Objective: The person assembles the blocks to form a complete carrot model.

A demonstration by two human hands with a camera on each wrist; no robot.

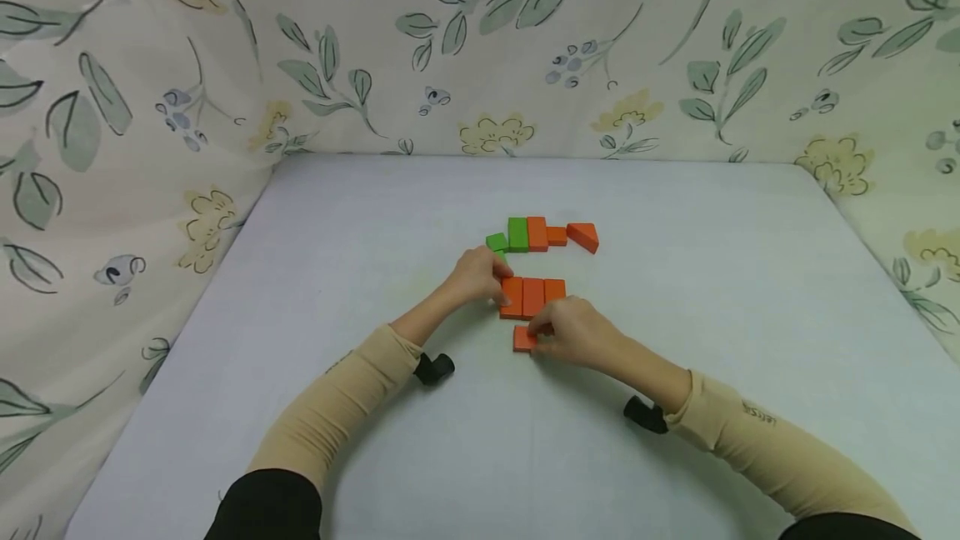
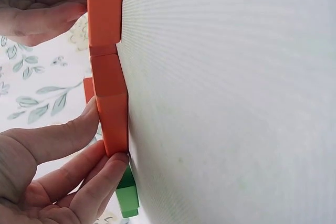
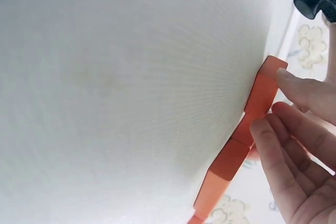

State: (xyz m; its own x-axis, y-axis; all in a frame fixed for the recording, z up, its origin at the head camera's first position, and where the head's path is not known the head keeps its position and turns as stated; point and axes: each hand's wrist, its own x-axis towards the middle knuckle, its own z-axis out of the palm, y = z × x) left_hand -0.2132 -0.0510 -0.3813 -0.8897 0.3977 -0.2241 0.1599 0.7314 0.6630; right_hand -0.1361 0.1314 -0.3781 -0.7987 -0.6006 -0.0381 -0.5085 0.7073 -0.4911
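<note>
Three orange blocks stand side by side in a short row, with the left hand (image 1: pixel 477 276) at the row's left end. Its thumb and fingers pinch the leftmost orange block (image 1: pixel 512 300), whose front faces the left wrist view. Nearer the person lies a separate orange block (image 1: pixel 522 339). The right hand (image 1: pixel 577 332) holds that block from its right side, the thumb on its near end in the right wrist view. The middle orange block (image 1: pixel 533 298) is in plain sight; the right orange block (image 1: pixel 555 288) is partly covered by the right hand.
Behind the row, a line of pieces holds small green blocks (image 1: pixel 497 242), a taller green block (image 1: pixel 518 235), an orange block (image 1: pixel 537 234), a small orange block (image 1: pixel 557 236) and an orange triangle (image 1: pixel 583 237). A white table (image 1: pixel 712 273) carries everything; floral cloth (image 1: pixel 525 65) hangs around it.
</note>
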